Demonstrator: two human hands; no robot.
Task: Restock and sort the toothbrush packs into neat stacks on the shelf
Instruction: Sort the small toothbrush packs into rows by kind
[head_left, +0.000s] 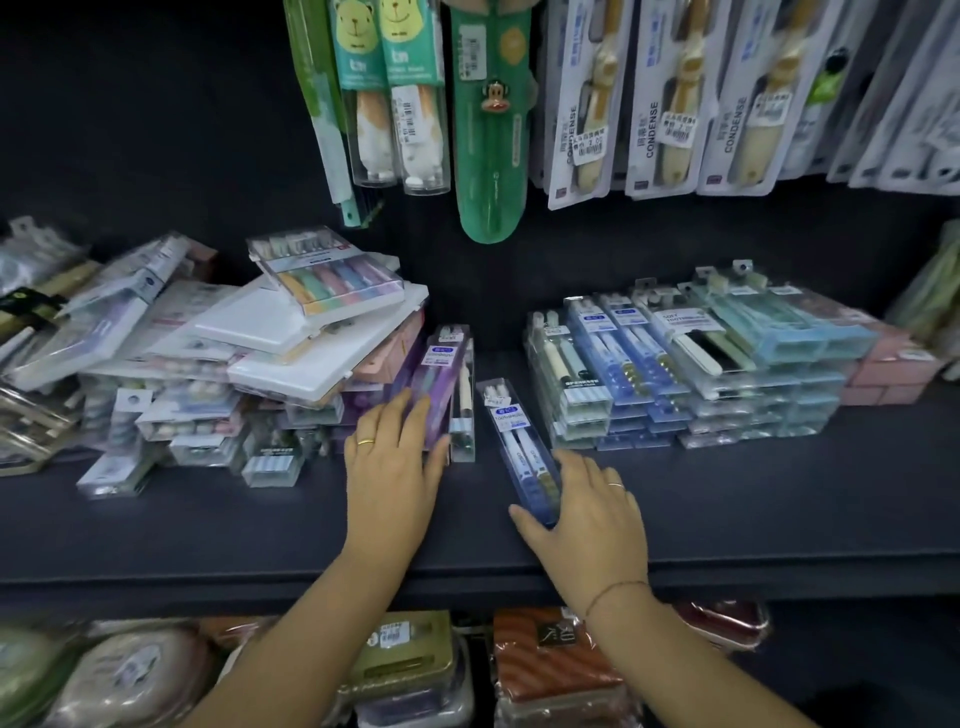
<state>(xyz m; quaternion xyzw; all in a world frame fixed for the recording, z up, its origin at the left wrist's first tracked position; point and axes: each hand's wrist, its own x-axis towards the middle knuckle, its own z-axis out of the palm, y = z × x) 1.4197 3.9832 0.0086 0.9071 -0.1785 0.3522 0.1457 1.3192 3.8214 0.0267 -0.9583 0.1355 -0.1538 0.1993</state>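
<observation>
A clear pack with blue toothbrushes (511, 431) lies on the dark shelf (727, 499). My right hand (587, 509) grips its near end, thumb on the left side and fingers on the right. A purple toothbrush pack (441, 379) leans against the messy pile (218, 353) at the left, and my left hand (389, 462) holds its near end with fingers and thumb on either side. Beside it stands a clear pack with a cream brush (462, 410). Neat stacks of blue and green packs (675, 374) sit at the right.
Hanging toothbrush packs (675, 98) and a green case (491, 124) dangle above the shelf. Pink boxes (893, 374) stand at the far right. A lower shelf holds soap boxes and pouches (545, 670). Bare shelf surface lies between the pile and the stacks.
</observation>
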